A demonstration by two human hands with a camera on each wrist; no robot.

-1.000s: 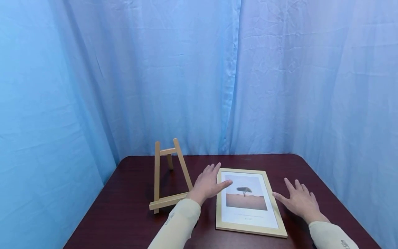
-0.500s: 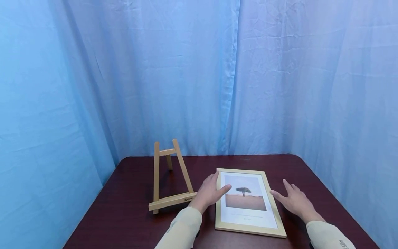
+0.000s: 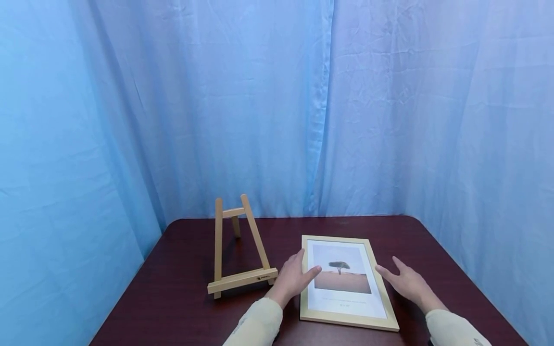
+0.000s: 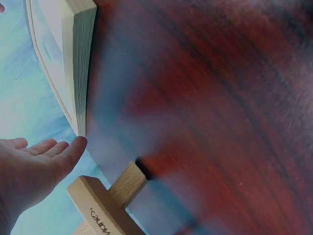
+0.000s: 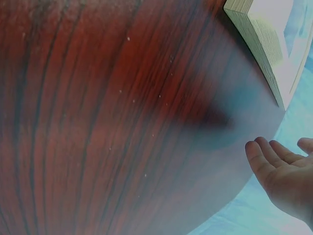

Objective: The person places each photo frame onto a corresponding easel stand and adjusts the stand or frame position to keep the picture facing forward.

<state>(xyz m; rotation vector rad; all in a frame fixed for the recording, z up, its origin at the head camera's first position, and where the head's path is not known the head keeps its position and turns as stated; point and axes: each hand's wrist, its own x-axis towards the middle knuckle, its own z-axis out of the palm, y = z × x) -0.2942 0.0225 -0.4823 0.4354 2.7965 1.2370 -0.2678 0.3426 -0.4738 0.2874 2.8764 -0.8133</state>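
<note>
A picture frame (image 3: 346, 317) with a pale wooden border lies flat on the dark table, showing a print of a lone tree. At its left edge is my left hand (image 3: 292, 278), fingers extended and thumb reaching over the border. My right hand (image 3: 409, 286) is by the right edge, its thumb tip near the border and its fingers straight. In the left wrist view, the left hand (image 4: 41, 169) has its fingertips at the far end of the frame's side (image 4: 82, 63). The right wrist view has the right hand (image 5: 283, 178) palm up to the camera, apart from the frame's side (image 5: 259, 49).
A small wooden easel (image 3: 242, 279) stands upright left of the frame, its lower ledge close to my left wrist. The reddish-brown table (image 3: 173, 298) has rounded back corners. Blue curtains (image 3: 251, 105) hang behind it and on both sides.
Both hands have come lower and nearer to me along the frame's sides, the right hand also shifting slightly left. More of the easel's ledge shows. The frame stays put.
</note>
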